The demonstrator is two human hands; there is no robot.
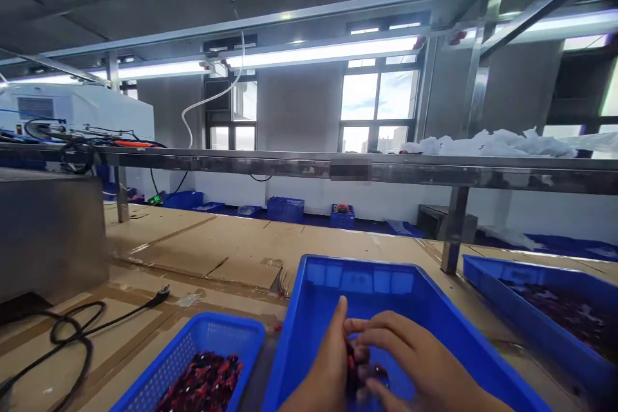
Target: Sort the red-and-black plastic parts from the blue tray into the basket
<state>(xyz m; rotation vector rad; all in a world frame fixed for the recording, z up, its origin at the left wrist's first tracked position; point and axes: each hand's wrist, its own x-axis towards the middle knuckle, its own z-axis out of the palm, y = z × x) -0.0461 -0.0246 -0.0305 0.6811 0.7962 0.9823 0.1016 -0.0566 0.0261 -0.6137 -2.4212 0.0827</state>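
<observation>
My left hand (324,365) and my right hand (419,355) meet over a large blue tray (437,309). Between them are several small, glossy dark red and black pieces (354,367), partly covered by my fingers. The left hand is cupped with its thumb pointing up. Over the pieces curl the fingers of my right hand. What exactly the pieces are cannot be made out. To the left stands a blue perforated basket (208,323) holding a heap of similar red and black pieces (205,380).
Another blue bin (487,268) with dark pieces stands at the right. A black cable with a plug (157,296) lies on the cardboard-covered table (232,270), beside a metal box (53,238). A metal shelf rail (290,166) on a post (455,225) crosses ahead, bearing white plastic bags (497,143).
</observation>
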